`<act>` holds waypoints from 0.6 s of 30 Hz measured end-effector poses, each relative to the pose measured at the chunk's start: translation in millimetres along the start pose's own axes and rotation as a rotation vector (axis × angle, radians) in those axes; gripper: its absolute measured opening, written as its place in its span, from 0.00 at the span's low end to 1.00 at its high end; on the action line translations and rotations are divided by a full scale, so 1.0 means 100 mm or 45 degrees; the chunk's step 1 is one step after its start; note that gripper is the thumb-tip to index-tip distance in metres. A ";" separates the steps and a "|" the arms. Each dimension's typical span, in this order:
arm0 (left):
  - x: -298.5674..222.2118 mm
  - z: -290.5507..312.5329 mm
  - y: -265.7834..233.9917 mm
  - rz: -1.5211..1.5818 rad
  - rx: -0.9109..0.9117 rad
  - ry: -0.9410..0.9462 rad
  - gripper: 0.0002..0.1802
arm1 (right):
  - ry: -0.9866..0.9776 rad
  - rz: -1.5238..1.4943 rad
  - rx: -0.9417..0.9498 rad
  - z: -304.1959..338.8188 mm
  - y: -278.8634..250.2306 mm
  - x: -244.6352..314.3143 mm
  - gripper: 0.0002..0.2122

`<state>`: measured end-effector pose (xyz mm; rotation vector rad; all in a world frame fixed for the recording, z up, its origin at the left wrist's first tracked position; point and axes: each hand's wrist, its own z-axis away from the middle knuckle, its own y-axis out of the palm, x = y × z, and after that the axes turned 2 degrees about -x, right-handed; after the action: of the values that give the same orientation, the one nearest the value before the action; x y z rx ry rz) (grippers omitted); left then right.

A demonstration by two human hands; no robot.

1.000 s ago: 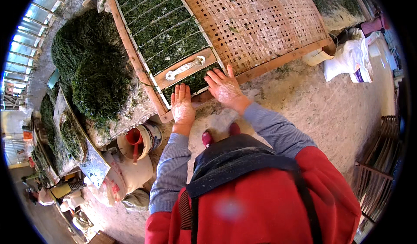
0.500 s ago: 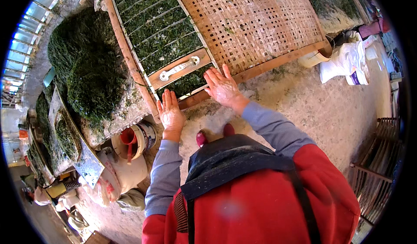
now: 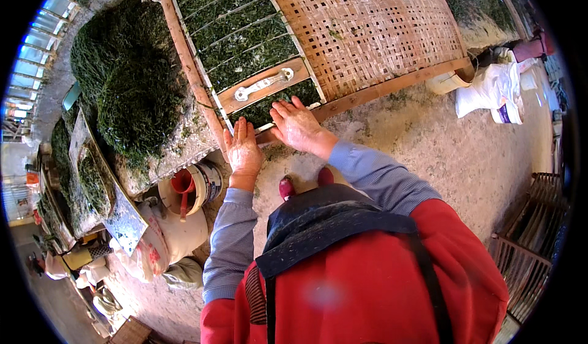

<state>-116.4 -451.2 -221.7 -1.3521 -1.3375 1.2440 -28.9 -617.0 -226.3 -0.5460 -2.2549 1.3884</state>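
Observation:
A slatted frame with pale edges [image 3: 290, 32] lies over a layer of green, stringy plant matter [image 3: 245, 53]. Across its near part runs a wooden crosspiece [image 3: 229, 100] bearing a whitish metal handle [image 3: 264, 86]. My left hand [image 3: 245, 154] is open, palm down, fingertips at the frame's near left corner. Beside it my right hand [image 3: 298, 127] lies open and flat, its fingers over the green strip along the near edge. Neither hand holds anything. A woven mat [image 3: 380, 35] adjoins the frame on the right, bordered by a wooden rail [image 3: 392, 84].
Dark green heaps [image 3: 138, 99] lie to the left. Below them stand a bucket with a red dipper [image 3: 184, 185] and white sacks [image 3: 184, 234]. At right are a white bag [image 3: 490, 90], a bucket [image 3: 507, 112] and a wooden rack [image 3: 520, 264].
My right hand has slid left from the frame's near right corner, closer to my left hand. My left hand stays near the left corner. The view has shifted slightly.

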 end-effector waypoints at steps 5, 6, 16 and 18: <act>0.11 0.10 -0.02 0.130 -0.034 -0.002 0.27 | 0.164 0.117 -0.047 -0.12 -0.49 0.13 0.10; 0.15 0.07 0.02 0.208 -0.020 0.003 0.29 | 0.170 0.149 -0.085 -0.09 -0.36 0.07 0.12; 1.74 -0.04 -0.03 0.233 -0.240 -0.798 0.20 | 0.325 0.204 0.002 0.02 -0.14 0.01 0.22; 2.04 -0.24 0.12 0.231 -0.282 -0.758 0.25 | 0.317 0.202 0.102 0.15 0.04 0.00 0.29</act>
<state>-104.0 -247.8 -247.4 -1.3257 -1.8322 1.7547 -36.8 -626.4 -235.5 -0.8363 -1.9859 1.3930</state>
